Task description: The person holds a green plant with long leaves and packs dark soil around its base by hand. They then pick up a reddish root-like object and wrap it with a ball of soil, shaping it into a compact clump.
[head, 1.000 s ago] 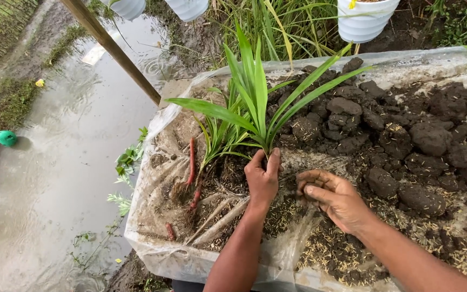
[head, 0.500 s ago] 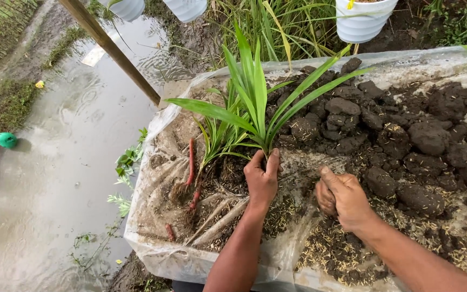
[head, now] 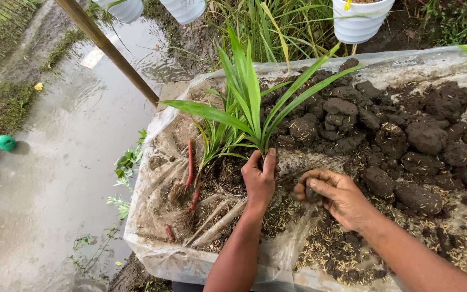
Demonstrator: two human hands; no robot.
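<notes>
Gripping the base of a green, long-bladed seedling (head: 247, 103) at frame centre, the left hand (head: 259, 178) is clamped around its stem, holding it upright. Just right of it, the right hand (head: 335, 194) curls shut around a small dark lump of soil (head: 312, 193). Both work over a clear plastic sheet (head: 190, 259) heaped with dark soil clods (head: 406, 135) toward the upper right.

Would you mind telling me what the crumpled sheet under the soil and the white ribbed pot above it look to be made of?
The translucent crumpled sheet looks like thin plastic film: glossy, creased, soil showing through. The white ribbed pot seems moulded plastic, smooth and evenly ridged, though painted metal cannot be ruled out.
</notes>
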